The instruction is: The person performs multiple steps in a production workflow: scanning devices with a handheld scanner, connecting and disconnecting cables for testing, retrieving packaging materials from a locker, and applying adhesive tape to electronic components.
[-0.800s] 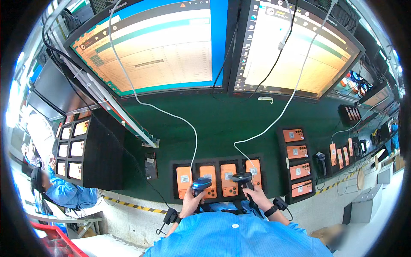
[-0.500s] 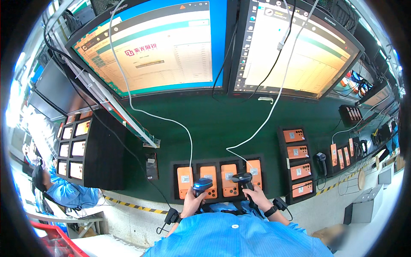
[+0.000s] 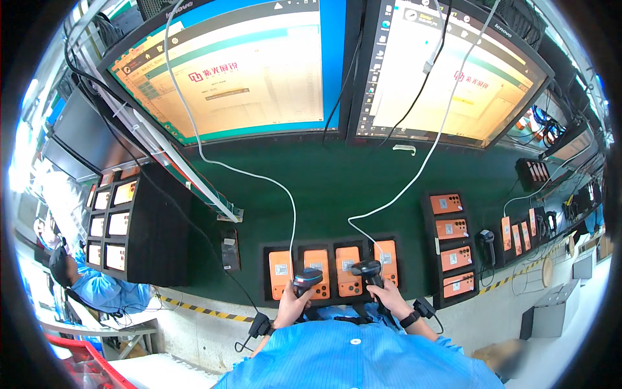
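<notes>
My left hand (image 3: 290,307) is closed round the grip of a dark blue and black barcode scanner (image 3: 308,279). In my right hand (image 3: 390,299) is a black barcode scanner (image 3: 367,269), its head turned to the left. Both scanners are held over a black foam tray (image 3: 299,254) at the near edge of the bench. Several orange phones (image 3: 348,266) lie in its slots, with pale labels on their backs. The scanner heads and my hands partly cover some of them. A white cable (image 3: 293,211) runs up from the left scanner, and another white cable (image 3: 414,175) from the right one.
Two large monitors (image 3: 227,84) stand at the back of the green bench (image 3: 311,175). Stacked foam trays (image 3: 159,227) are at the left, another phone tray (image 3: 433,246) at the right. Beside it rests a third scanner (image 3: 487,243). A person in blue (image 3: 107,288) sits far left.
The right monitor now displays a loading page with a red logo, like the left one. Both hands hold nearly the same position, scanners still gripped. The view has shifted slightly.
</notes>
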{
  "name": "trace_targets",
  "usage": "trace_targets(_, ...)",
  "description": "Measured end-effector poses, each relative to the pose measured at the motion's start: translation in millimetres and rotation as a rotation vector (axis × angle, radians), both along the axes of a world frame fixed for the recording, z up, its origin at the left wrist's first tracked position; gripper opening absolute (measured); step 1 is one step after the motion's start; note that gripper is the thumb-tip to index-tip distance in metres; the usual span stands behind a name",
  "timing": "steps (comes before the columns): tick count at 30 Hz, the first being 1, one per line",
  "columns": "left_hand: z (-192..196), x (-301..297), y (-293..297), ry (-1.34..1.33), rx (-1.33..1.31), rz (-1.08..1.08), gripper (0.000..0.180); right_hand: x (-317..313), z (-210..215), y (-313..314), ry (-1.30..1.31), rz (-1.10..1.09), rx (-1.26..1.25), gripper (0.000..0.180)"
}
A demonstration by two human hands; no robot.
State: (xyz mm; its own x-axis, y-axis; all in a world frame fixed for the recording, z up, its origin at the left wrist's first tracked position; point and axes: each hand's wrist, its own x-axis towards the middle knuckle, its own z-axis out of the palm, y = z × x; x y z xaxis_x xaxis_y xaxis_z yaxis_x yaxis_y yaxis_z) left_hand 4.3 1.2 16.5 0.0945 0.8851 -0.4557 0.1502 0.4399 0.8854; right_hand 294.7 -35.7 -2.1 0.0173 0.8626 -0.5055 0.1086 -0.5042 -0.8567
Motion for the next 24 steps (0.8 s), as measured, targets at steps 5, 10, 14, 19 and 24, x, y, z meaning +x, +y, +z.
trace_targets(5,-16.7,-6.2,0.6,-0.086,0.02,0.048,0.037,0.2,4.4,1.7,-0.029,-0.011,-0.038,0.025)
trace_targets(10,-12.0,-46.0,16.5,0.377,0.36,0.211,0.036,5.3,11.8,3.3,-0.013,-0.107,-0.015,0.02)
trace_targets(14,-9.2,-93.4,28.6,0.701,0.455,0.309,0.032,50.3,28.6,9.5,-0.688,-0.178,0.393,0.037)
trace_targets(19,-96.1,-138.5,38.4,0.683,0.351,0.288,0.033,118.3,-65.7,28.2,-0.934,-0.199,0.119,0.042)
trace_targets(24,-124.2,-135.7,48.2,0.772,0.273,0.332,0.032,123.4,-95.4,24.9,-1.152,-0.229,0.118,0.045)
